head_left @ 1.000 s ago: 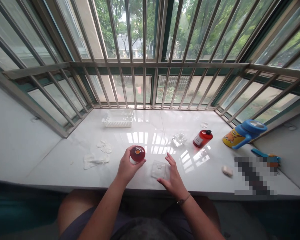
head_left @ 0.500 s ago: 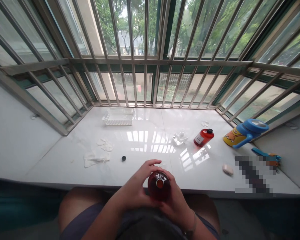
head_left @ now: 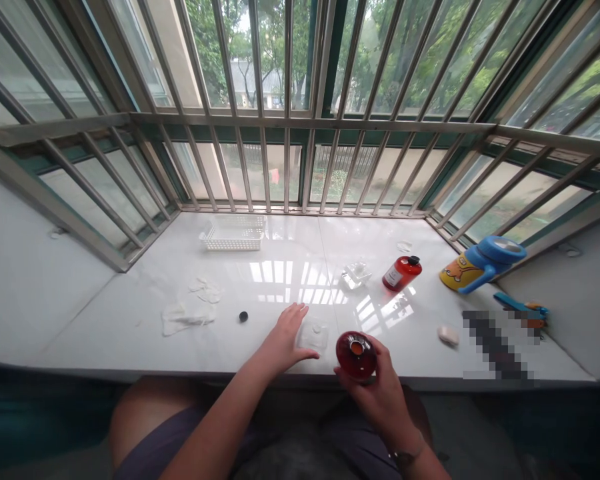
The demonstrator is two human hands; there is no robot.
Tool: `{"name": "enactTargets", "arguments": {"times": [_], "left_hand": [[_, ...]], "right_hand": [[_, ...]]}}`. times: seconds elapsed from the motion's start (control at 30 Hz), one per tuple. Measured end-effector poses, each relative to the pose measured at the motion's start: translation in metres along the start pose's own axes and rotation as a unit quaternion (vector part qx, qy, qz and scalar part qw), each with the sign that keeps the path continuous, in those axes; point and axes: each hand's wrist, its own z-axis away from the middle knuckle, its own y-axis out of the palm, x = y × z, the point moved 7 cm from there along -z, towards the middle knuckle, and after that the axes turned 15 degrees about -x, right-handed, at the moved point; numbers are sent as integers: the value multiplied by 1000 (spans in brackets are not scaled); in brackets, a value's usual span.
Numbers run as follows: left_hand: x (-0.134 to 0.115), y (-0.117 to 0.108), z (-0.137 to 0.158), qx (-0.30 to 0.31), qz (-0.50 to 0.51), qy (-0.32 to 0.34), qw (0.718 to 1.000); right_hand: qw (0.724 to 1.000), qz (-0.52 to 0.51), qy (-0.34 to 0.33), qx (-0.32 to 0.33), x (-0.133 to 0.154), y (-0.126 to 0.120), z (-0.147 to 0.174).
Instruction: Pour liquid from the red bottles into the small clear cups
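My right hand (head_left: 380, 387) is wrapped round a dark red bottle (head_left: 356, 365), its uncapped mouth facing up, near the front edge of the white counter. To the left, my left hand (head_left: 285, 340) has its thumb and fingers apart and holds nothing. Beside its fingers lies a small clear plastic container (head_left: 313, 335); whether the hand touches it I cannot tell. A black cap (head_left: 243, 317) rests on the counter left of that hand. Farther back on the right, a second red bottle (head_left: 401, 274) with a black cap stands upright.
On the white counter (head_left: 145, 347) are a perforated white basket (head_left: 233, 244), crumpled white gloves (head_left: 187, 319), another clear plastic piece (head_left: 356, 275), a pinkish bar (head_left: 449, 335), a blue-and-yellow jug (head_left: 483, 265) and a blue-orange tool (head_left: 520, 308). Metal bars (head_left: 300, 125) enclose the counter's back and sides.
My left hand has let go of the red bottle and opened to its left. The right hand has carried the bottle rightward, which uncovers the clear container.
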Motion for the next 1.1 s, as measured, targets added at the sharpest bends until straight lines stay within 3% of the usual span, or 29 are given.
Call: {"name": "enactTargets", "arguments": {"times": [0.1, 0.3, 0.47, 0.6, 0.9, 1.1], "left_hand": [[1, 6, -3, -10, 12, -9, 1000], [-20, -18, 15, -16, 55, -85, 995], [-35, -41, 31, -50, 27, -65, 996], [-38, -48, 36, -55, 22, -48, 997], [-44, -48, 37, -39, 26, -20, 999], [-39, -42, 37, -29, 70, -58, 995]], "right_hand": [[999, 28, -21, 1, -9, -1, -11], [995, 47, -79, 25, -9, 3, -22], [978, 61, -199, 22, 12, 12, -27], [962, 84, -258, 28, 23, 20, -29], [946, 112, -299, 54, 30, 24, -32], [938, 125, -317, 64, 34, 21, -36]]}}
